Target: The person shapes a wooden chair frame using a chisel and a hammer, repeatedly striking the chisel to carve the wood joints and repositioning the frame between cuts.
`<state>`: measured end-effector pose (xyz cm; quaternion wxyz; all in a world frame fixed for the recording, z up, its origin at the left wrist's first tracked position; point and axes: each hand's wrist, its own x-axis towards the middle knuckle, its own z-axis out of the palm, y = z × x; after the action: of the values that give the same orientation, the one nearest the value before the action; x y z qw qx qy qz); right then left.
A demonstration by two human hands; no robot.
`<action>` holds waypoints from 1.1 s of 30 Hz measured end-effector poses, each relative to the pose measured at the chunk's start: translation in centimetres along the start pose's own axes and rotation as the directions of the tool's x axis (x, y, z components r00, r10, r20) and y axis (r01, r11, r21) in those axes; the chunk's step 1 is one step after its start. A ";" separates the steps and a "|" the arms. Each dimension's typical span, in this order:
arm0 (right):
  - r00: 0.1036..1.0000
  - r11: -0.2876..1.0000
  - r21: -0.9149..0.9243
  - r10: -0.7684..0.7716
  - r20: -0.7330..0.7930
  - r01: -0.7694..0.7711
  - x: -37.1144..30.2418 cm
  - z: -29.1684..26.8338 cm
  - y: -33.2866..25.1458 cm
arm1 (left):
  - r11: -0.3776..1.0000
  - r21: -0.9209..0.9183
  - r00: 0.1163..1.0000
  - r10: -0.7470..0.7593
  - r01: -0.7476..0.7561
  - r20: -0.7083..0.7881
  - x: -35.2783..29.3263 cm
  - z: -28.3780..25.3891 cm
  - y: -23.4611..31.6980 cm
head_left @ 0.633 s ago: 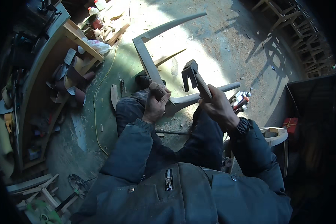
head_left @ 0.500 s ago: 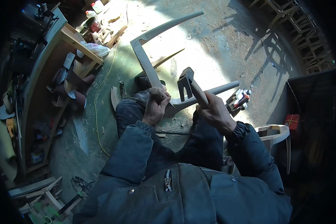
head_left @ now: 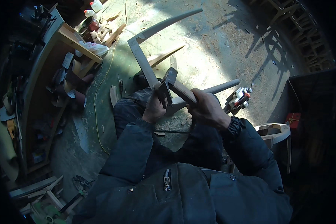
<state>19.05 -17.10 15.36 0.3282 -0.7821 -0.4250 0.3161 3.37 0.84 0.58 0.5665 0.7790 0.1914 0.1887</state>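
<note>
My right hand (head_left: 207,110) is wrapped round the wooden handle of a claw hammer (head_left: 183,92). The hammer's dark head lies over my left hand (head_left: 153,110), which is closed at the corner of a pale wooden chair frame (head_left: 143,64). Its fingers grip a rounded wooden block, seen in the earlier view and now hidden behind the hammer head. I cannot tell whether the head touches the block. The frame rests across my knees, one long curved piece reaching away to the far right and a straight leg (head_left: 223,86) running out to the right.
Another tapered wooden piece (head_left: 166,54) lies on the floor beyond. A white and red tool (head_left: 239,99) lies right of the leg. At left stands a wooden bench (head_left: 80,46) with sandpaper strips; a yellow cord (head_left: 97,112) crosses the floor. A curved wooden frame (head_left: 274,136) stands at right.
The hammer has swung left and down, from above the leg to over my left hand. My right hand has moved a little left with it.
</note>
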 end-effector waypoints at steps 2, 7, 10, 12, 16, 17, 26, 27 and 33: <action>0.998 0.997 0.058 -0.055 -0.037 0.057 0.1 -0.7 -1.3 | 0.998 0.060 1.000 -0.015 0.015 -0.002 -0.2 0.1 0.0; 0.931 0.954 0.060 -0.273 -0.244 0.295 1.2 -1.9 -4.4 | 0.994 -0.017 0.993 0.109 -0.109 -0.036 -0.6 0.2 -0.1; 0.974 0.814 -0.536 -0.200 0.105 0.225 3.2 -3.3 -5.6 | 1.000 0.000 1.000 0.023 -0.023 -0.021 -0.7 0.4 -0.1; 0.953 0.670 -0.678 -0.224 0.206 0.304 3.9 -4.0 -6.2 | 0.996 -0.084 0.997 0.020 -0.026 -0.068 -0.9 0.8 -0.3; 0.923 0.787 -0.510 -0.383 0.037 0.347 4.0 -4.0 -6.7 | 0.989 -0.149 0.994 -0.008 -0.009 -0.110 -1.3 0.9 -1.4; 0.864 0.811 -0.396 -0.497 -0.079 0.430 3.8 -3.7 -6.7 | 0.987 -0.161 0.996 -0.041 0.028 -0.078 -1.4 0.9 -1.7; 0.965 0.707 -0.659 -0.226 0.133 0.256 4.5 -3.8 -7.4 | 0.990 -0.078 0.990 0.106 -0.113 -0.093 -0.7 1.5 -1.0; 0.969 0.766 -0.596 -0.230 0.096 0.241 4.6 -4.1 -7.7 | 0.993 -0.108 0.996 0.045 -0.053 -0.071 -0.8 1.7 -0.9; 0.810 0.849 -0.079 -0.523 -0.264 0.523 4.9 -2.7 -8.9 | 0.983 -0.144 0.981 0.091 -0.116 -0.173 -1.6 1.4 -1.2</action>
<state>19.20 -9.69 22.85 0.4571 -0.6717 -0.5741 0.1011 2.68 -0.77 -1.14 0.5963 0.7236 0.1818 0.2961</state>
